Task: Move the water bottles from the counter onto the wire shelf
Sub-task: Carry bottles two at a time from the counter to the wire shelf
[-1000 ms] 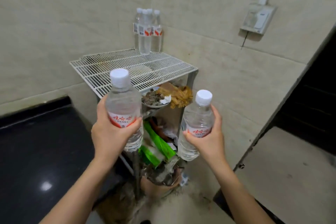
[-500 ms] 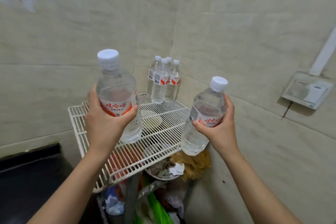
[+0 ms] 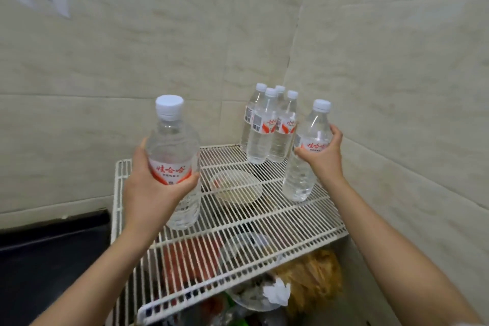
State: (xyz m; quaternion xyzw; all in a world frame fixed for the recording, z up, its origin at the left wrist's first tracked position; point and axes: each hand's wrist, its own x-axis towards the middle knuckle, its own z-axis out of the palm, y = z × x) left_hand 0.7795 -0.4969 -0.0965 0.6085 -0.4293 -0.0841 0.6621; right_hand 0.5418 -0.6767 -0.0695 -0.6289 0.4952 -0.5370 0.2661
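Note:
My left hand [image 3: 156, 193] grips a clear water bottle [image 3: 174, 145] with a white cap and red label, held upright above the left part of the white wire shelf [image 3: 264, 222]. My right hand [image 3: 321, 155] grips a second such bottle [image 3: 305, 167], tilted slightly, its base at or just above the shelf's right side. Several matching bottles [image 3: 267, 127] stand grouped in the shelf's back corner against the wall.
Tiled walls meet in a corner right behind the shelf. Under the wire, a lower level holds a round dish [image 3: 235, 188], food items [image 3: 312, 275] and crumpled paper. A dark counter [image 3: 50, 251] lies at the lower left.
Both hands have moved forward and down over the shelf. The right bottle has dropped from mid-air to the shelf's right side, close to the grouped bottles. The view has come closer.

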